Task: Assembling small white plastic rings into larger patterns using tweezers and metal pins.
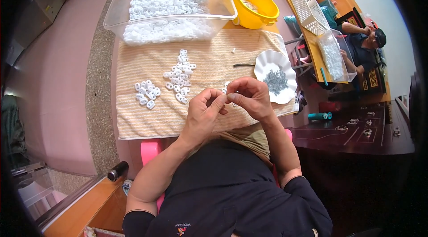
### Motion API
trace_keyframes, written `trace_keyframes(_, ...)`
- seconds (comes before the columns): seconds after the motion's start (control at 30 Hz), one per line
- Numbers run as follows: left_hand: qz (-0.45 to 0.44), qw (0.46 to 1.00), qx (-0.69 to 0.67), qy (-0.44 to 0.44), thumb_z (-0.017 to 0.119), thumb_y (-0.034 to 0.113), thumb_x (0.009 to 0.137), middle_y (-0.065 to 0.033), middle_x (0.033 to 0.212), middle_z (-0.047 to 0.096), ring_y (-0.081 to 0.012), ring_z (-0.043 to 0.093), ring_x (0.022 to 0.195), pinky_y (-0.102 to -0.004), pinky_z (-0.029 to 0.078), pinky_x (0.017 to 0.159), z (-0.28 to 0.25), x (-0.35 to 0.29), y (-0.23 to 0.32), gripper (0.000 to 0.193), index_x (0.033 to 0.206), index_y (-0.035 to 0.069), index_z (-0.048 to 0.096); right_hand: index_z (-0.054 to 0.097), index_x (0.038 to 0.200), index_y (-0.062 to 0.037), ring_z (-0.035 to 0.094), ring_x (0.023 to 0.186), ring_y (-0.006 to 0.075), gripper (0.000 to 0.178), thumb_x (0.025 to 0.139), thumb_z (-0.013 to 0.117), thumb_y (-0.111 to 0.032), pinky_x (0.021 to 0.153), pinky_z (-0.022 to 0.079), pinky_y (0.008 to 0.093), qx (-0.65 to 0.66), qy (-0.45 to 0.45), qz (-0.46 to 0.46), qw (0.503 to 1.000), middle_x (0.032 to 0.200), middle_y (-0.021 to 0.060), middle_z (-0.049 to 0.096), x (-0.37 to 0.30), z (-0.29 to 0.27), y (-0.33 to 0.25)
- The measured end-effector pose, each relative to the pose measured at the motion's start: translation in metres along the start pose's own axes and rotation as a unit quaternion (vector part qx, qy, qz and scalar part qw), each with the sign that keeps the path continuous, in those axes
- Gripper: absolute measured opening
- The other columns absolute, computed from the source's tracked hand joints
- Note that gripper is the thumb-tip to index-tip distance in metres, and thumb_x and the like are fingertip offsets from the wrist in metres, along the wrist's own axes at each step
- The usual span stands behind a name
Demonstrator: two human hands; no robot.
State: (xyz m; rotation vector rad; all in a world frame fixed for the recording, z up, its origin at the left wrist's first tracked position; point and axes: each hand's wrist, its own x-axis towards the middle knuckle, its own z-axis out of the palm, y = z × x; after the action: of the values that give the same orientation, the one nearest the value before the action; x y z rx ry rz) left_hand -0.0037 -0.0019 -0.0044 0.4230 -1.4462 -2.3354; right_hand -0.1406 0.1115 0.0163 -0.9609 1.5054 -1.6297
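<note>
Head view showed the left hand [204,111] and right hand [250,98] meeting fingertip to fingertip, each grip pinched narrow on a small white plastic piece [228,100], mostly hidden. Just beyond them, loose white pieces [180,76] lay on a striped towel [147,116]; right of them sat a white scalloped dish [285,65].

small white plastic piece [228,100] | pinched between both hands' fingers [221,101] | above striped towel
</note>
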Motion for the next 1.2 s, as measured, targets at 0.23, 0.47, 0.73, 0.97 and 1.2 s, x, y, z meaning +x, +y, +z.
trace_keyframes(0.23, 0.020, 0.999, 0.041, 0.013, 0.060, 0.017, 0.094, -0.0017, 0.080, 0.060, -0.0076, 0.058, 0.070, -0.0211, 0.049, 0.066, 0.001, -0.001, 0.002, 0.017, 0.093, -0.001, 0.058, 0.061, 0.099, 0.0024, 0.065, 0.077, 0.0124, 0.015, 0.086, 0.067, -0.003, 0.070, 0.055, 0.0250, 0.003, -0.016, 0.024, 1.000, 0.086, 0.0056, 0.065, 0.001, 0.000, -0.003)
trace_keyframes(0.47, 0.074, 0.987, 0.134, 0.037, 0.059, 0.011, 0.092, -0.0072, 0.079, 0.059, -0.0118, 0.057, 0.070, -0.0253, 0.047, 0.064, 0.002, -0.004, 0.006, 0.014, 0.087, -0.002, 0.057, 0.062, 0.094, 0.0047, 0.064, 0.069, 0.0149, 0.018, 0.092, 0.061, -0.013, 0.065, 0.055, 0.0282, 0.056, -0.043, 0.093, 0.993, 0.079, 0.0080, 0.064, 0.001, 0.000, -0.009)
trace_keyframes(0.73, 0.161, 0.953, 0.249, 0.056, 0.061, 0.009, 0.090, -0.0120, 0.079, 0.053, -0.0232, 0.054, 0.066, -0.0334, 0.043, 0.059, 0.003, -0.003, 0.008, 0.012, 0.085, -0.001, 0.058, 0.062, 0.090, 0.0040, 0.061, 0.066, 0.0130, 0.022, 0.094, 0.060, -0.018, 0.063, 0.056, 0.0293, 0.045, -0.061, 0.126, 0.989, 0.074, 0.0063, 0.061, 0.001, -0.002, -0.006)
trace_keyframes(0.97, 0.165, 0.946, 0.270, 0.066, 0.061, 0.010, 0.089, -0.0124, 0.080, 0.054, -0.0242, 0.054, 0.067, -0.0338, 0.044, 0.060, 0.004, -0.003, 0.012, 0.012, 0.087, -0.001, 0.058, 0.062, 0.093, 0.0046, 0.061, 0.066, 0.0125, 0.019, 0.092, 0.062, -0.014, 0.064, 0.056, 0.0284, 0.061, -0.055, 0.118, 0.990, 0.075, 0.0058, 0.061, 0.002, 0.001, -0.005)
trace_keyframes(1.2, 0.088, 0.979, 0.164, 0.081, 0.058, 0.015, 0.095, -0.0023, 0.078, 0.055, -0.0079, 0.053, 0.068, -0.0228, 0.048, 0.063, -0.001, -0.001, 0.003, 0.016, 0.091, 0.000, 0.057, 0.062, 0.096, 0.0047, 0.062, 0.065, 0.0113, 0.014, 0.091, 0.061, -0.008, 0.062, 0.055, 0.0250, -0.055, -0.042, 0.084, 0.994, 0.078, 0.0051, 0.063, 0.006, 0.001, -0.004)
